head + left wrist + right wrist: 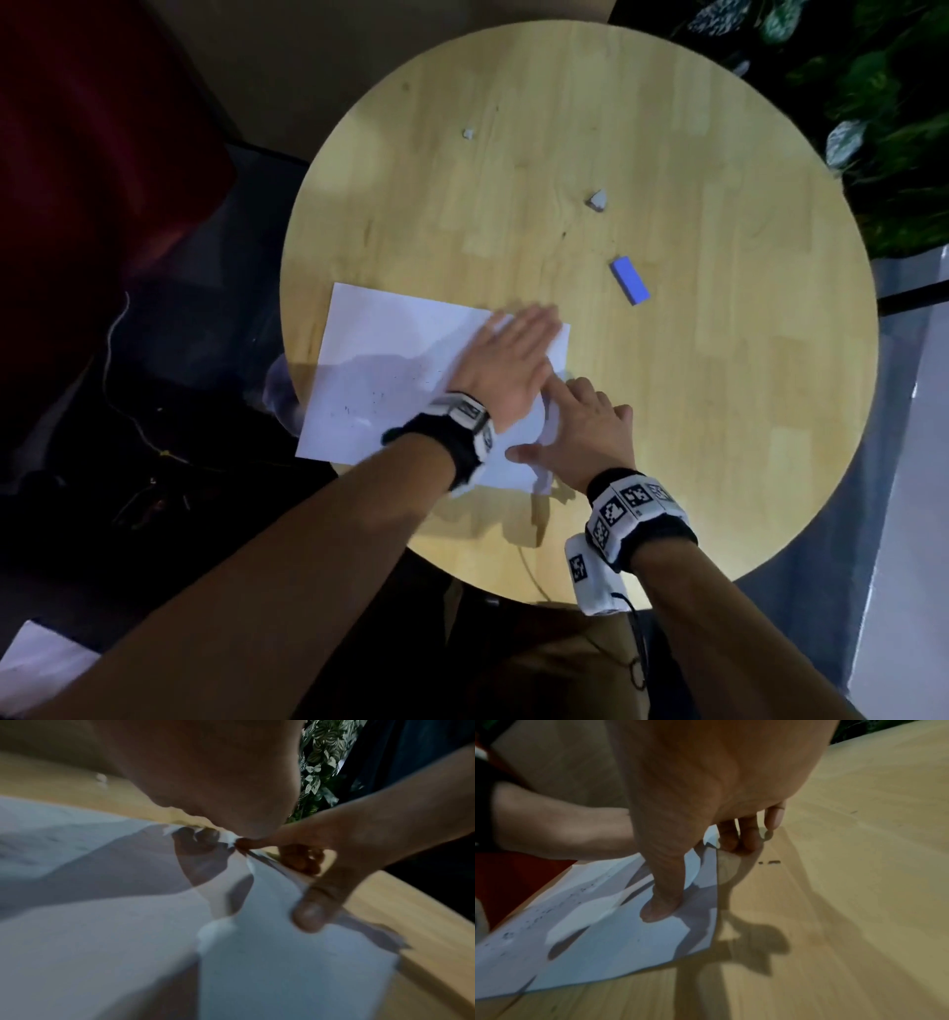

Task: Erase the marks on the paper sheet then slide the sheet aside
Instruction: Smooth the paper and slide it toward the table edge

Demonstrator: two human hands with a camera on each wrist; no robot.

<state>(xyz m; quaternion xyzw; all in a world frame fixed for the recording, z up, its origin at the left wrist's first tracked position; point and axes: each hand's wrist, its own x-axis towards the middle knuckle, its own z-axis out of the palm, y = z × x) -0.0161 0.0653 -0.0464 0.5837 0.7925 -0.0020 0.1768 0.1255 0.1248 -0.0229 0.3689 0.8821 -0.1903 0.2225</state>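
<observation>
A white paper sheet [390, 360] lies at the near left of the round wooden table [667, 411], its left end hanging over the rim. Faint dark specks [369, 406] dot its near part. My left hand [513, 360] presses flat on the sheet's right half, fingers straight. My right hand [585, 426] pinches the sheet's right edge, thumb [664, 902] on top and fingers [741, 837] curled at the lifted edge; the paper [618, 939] buckles there. The left wrist view shows the same pinch on the sheet [102, 943]. A blue eraser [630, 280] lies alone to the right, beyond both hands.
Two small grey scraps [597, 199] [468, 133] lie farther back on the table. A dark red seat [77, 154] stands to the left, leafy plants [873, 103] at the back right. Another white sheet [41, 668] lies low at the near left.
</observation>
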